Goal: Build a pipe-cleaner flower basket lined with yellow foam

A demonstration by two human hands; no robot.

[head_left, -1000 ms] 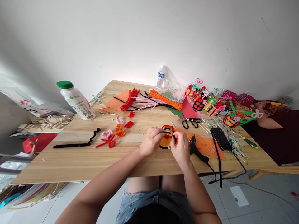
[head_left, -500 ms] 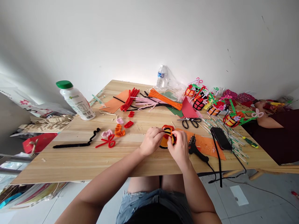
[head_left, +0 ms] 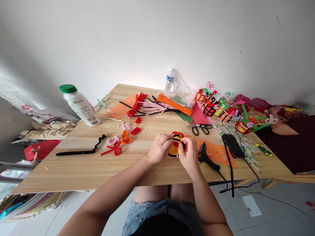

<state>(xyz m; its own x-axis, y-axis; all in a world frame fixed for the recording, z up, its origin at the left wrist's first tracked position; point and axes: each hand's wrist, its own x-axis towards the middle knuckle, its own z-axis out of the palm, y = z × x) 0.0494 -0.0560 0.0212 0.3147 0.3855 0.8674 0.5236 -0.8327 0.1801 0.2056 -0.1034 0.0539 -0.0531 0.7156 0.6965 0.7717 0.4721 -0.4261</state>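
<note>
Between my two hands is a small round basket (head_left: 174, 150), yellow inside with black and red-orange fuzzy pipe-cleaner trim. My left hand (head_left: 161, 148) is closed, its thumb and forefinger pinching the basket's left rim. On the opposite side, my right hand (head_left: 189, 156) pinches the right rim, fingers bent. My fingers cover part of the rim. Close by on the right lies a black hot glue gun (head_left: 208, 160), partly on an orange sheet (head_left: 222, 154). Left of my hands are a red pipe-cleaner bow (head_left: 115, 149) and an orange coiled pipe cleaner (head_left: 125, 137).
Behind my hands lie scissors (head_left: 200, 127) and bundles of red (head_left: 137, 104), pink (head_left: 157, 107) and orange pipe cleaners (head_left: 174, 103). Several finished baskets (head_left: 227, 113) stand back right, near another person's arm (head_left: 283, 126). A phone (head_left: 233, 146), screwdriver (head_left: 263, 149) and white bottle (head_left: 82, 106) are also there.
My right thumb has shifted slightly right and down along the basket's rim, showing a little more of its yellow inside. My left hand has hardly moved.
</note>
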